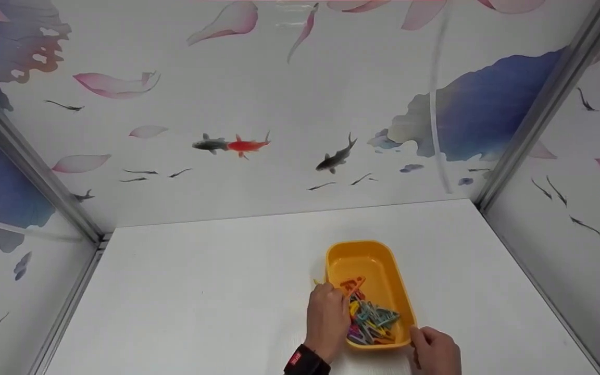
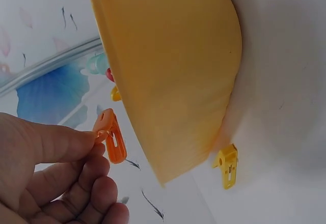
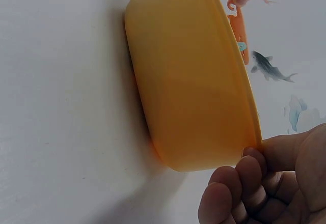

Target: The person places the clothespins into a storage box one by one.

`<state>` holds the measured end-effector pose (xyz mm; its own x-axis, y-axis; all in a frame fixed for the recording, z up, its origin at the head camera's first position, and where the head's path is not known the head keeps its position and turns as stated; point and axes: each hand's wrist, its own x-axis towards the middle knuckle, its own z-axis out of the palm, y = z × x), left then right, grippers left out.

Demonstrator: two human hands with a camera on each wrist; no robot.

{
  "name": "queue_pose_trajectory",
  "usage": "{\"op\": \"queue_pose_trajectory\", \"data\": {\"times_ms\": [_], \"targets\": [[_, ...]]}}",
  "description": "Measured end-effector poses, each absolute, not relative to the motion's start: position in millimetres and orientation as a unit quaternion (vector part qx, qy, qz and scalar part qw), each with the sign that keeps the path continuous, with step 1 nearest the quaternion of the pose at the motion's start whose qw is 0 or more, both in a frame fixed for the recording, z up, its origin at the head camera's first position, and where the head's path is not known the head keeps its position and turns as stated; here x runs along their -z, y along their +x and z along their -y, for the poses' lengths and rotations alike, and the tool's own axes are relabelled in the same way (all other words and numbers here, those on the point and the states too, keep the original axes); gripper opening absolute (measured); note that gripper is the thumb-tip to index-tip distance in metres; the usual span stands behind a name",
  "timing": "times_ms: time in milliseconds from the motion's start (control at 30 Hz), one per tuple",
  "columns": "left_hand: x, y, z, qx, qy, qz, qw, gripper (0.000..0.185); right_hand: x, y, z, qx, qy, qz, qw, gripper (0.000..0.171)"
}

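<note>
A yellow plastic tub [image 1: 383, 260] sits on the white table and holds a pile of coloured clothes pegs [image 1: 370, 323]. My left hand [image 1: 326, 317] pinches an orange peg [image 1: 352, 285] just above the tub; the same orange peg [image 2: 111, 141] shows between thumb and fingers in the left wrist view, and again as the orange peg [image 3: 238, 30] over the tub [image 3: 188, 81]. My right hand [image 1: 433, 349] grips the tub's near right corner, fingers [image 3: 239, 183] curled under the rim. A yellow peg [image 2: 227, 165] lies on the table beside the tub [image 2: 168, 66].
White table [image 1: 216, 291] is walled on three sides by panels printed with fish and petals [image 1: 248, 143]. Metal posts [image 1: 539, 104] stand at the back corners. Open tabletop lies left of and behind the tub.
</note>
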<state>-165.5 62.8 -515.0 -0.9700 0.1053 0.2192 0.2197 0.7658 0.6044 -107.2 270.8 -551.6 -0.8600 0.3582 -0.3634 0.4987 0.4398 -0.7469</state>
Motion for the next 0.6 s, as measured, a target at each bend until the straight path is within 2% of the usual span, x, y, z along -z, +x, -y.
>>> {"op": "queue_pose_trajectory", "data": {"times_ms": [133,367,600], "targets": [[517,-164,-64,0.311,-0.102,0.94,0.099,0.013,551,-106,-271,0.465,0.249,-0.847,0.069,0.035],[516,-166,-58,0.32,-0.078,0.938,0.108,0.009,552,-107,-272,0.47,0.249,-0.844,0.071,0.035],[518,-171,-40,0.32,-0.068,0.932,0.159,0.01,552,-107,-271,0.469,0.251,-0.843,0.081,0.035]]}}
